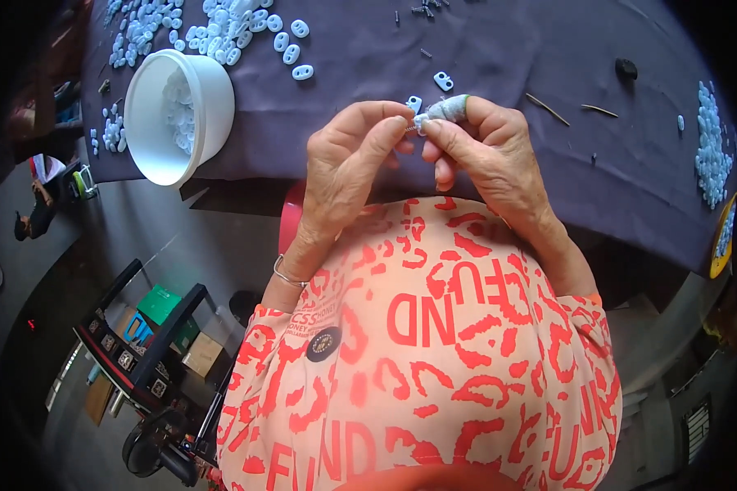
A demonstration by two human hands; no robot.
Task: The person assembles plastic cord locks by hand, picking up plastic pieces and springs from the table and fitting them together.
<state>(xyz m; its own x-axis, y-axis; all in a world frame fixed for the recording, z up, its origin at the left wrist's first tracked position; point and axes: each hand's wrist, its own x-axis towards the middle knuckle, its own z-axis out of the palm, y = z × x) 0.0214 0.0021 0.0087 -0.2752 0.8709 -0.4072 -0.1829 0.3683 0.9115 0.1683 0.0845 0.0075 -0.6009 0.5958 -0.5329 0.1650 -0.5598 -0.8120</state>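
Observation:
Close together over the near edge of the table, both of my hands are closed in a pinch. Between thumb and index finger, my left hand grips a tiny metal spring. My right hand pinches a small white plastic piece against the spring's end. A greyish wrap covers the right index finger. Just beyond the left fingertips shows a pale blue plastic piece with a hole; I cannot tell whether it is held. A similar piece lies on the cloth farther off.
A white tub of small white parts stands at the left. Pale oval two-holed pieces are heaped behind it. Loose springs, two thin sticks and a dark lump lie about. Small white parts pile up at far right.

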